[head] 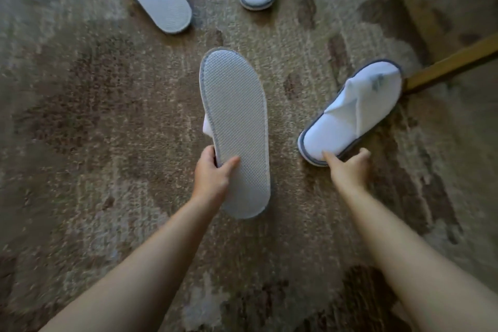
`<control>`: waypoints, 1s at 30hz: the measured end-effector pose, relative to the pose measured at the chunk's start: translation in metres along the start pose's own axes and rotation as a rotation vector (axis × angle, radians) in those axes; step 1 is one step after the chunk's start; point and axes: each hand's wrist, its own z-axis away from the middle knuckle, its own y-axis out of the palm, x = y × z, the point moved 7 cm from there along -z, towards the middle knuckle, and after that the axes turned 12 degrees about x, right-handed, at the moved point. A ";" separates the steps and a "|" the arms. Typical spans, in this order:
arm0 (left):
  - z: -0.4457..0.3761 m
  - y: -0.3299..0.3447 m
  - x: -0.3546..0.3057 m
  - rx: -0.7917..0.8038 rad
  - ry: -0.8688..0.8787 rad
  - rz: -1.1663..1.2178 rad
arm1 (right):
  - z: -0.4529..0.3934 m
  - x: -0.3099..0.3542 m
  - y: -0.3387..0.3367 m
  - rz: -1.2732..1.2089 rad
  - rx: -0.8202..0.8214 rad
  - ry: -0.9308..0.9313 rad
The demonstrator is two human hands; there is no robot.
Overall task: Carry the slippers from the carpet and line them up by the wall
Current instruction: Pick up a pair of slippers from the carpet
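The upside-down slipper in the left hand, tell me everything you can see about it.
The held slipper is white, turned sole up, its toe pointing away from the person. The sole looks like pale dotted foam with a grey-blue stitched rim. A bit of the white fabric upper peeks out under its left edge. The left hand grips its heel end at the left edge, thumb lying on the sole. It appears lifted off the carpet.
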 end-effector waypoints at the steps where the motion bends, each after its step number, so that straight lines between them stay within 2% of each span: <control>1: -0.004 0.006 0.001 0.012 0.000 -0.009 | -0.007 -0.002 0.003 -0.027 -0.004 0.013; 6: -0.010 0.012 0.008 0.002 -0.028 -0.073 | -0.020 0.005 0.014 0.117 -0.067 -0.092; 14: 0.005 -0.011 0.015 -0.039 -0.074 -0.089 | -0.022 0.016 0.027 0.171 0.129 -0.363; 20: 0.000 -0.022 0.016 -0.067 -0.055 -0.052 | -0.031 0.028 0.031 0.121 0.070 -0.243; 23: 0.000 -0.021 0.014 -0.067 -0.043 -0.039 | -0.033 0.028 0.026 0.000 0.065 -0.203; 30: 0.047 -0.034 -0.041 -0.113 -0.015 0.007 | 0.032 0.063 -0.011 -0.053 0.094 -0.311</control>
